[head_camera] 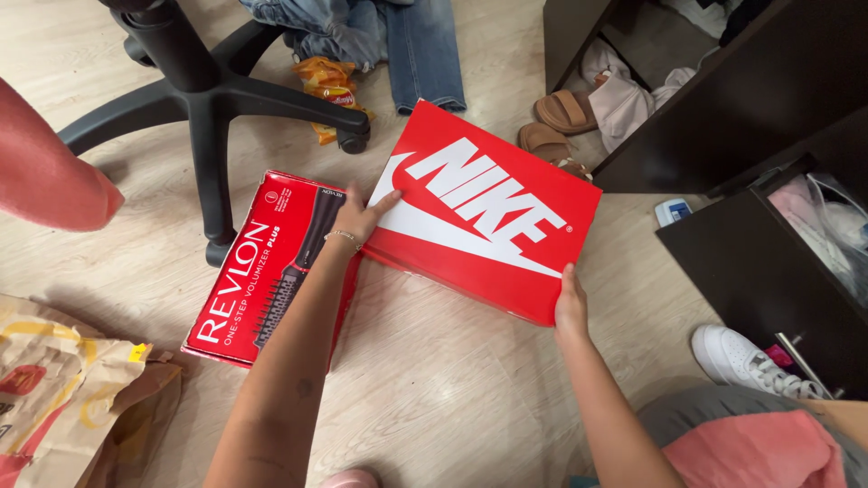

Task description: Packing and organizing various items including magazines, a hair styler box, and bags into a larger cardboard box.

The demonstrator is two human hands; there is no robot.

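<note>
- The right hand [570,303] clamps the near right corner of the red shoebox [488,212], fingers wrapped under the edge and thumb against the side wall.
- The left hand [360,215] lies flat with fingers spread on the box's left corner, pressing rather than gripping; a thin bracelet sits at the wrist.
- The shoebox lies between both hands, tilted, its left edge resting on the hair-brush dryer box [267,267] under the left forearm, the rest just above the wood floor [434,398].
- Judged from its looks, the shoebox is stiff cardboard, light, with a smooth glossy lid that may slip; opposite corners or the lower edges give the surest hold, since the lid alone could lift off.
- Beyond the left hand stands an office chair base [212,90]; farther off lie jeans [398,36].
- Beyond the right hand lie tan sandals [565,113] beside a dark cabinet [741,99].
</note>
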